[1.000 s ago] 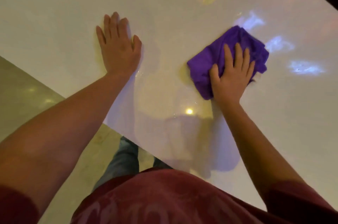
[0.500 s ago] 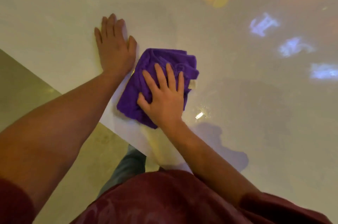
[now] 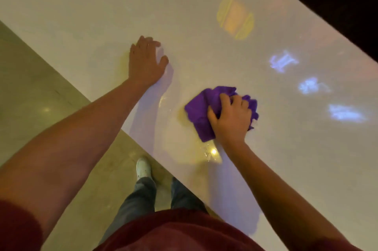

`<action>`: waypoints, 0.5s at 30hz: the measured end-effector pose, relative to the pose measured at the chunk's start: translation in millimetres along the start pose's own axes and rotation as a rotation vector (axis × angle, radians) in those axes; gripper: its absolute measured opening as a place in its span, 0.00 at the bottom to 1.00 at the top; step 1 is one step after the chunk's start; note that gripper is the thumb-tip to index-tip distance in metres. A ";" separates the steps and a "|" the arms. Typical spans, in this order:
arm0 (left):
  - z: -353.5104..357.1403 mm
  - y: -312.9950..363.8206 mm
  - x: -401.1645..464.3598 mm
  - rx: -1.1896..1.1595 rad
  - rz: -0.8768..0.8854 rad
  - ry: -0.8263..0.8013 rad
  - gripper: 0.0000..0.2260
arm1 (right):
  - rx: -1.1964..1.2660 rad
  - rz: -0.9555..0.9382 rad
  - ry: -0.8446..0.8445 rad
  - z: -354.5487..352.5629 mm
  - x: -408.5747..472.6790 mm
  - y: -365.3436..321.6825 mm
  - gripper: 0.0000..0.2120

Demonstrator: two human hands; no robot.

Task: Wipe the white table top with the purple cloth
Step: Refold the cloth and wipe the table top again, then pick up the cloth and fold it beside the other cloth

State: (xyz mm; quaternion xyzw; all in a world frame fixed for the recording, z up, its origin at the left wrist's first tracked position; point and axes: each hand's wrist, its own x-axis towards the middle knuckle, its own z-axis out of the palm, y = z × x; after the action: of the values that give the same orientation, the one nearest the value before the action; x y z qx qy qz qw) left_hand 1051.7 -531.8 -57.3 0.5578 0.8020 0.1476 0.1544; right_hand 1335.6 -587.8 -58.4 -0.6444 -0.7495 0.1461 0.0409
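Observation:
A crumpled purple cloth lies on the glossy white table top, a little in from its near edge. My right hand sits on top of the cloth with its fingers curled into the fabric, gripping it against the surface. Part of the cloth shows on both sides of the hand. My left hand rests flat on the table to the left, fingers spread, apart from the cloth.
The table's near edge runs diagonally from upper left to lower right, with beige floor below it. My legs and a white shoe stand close to that edge. Coloured light reflections lie on the far right of the table.
My right hand has slid the cloth to the right, away from my left hand, and its fingers have curled into the fabric. My left hand stays planted on the table.

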 end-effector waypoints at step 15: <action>-131.2 -93.8 -126.1 -0.595 -0.438 -0.137 0.15 | 0.265 -0.090 -0.393 -18.5 54.4 -210.1 0.22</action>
State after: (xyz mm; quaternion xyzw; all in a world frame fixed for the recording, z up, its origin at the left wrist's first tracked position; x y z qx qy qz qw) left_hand 959.6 -690.2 34.0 0.3126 0.8121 0.2997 0.3910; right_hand 1130.7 -558.1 9.5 -0.5586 -0.7452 0.3640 -0.0152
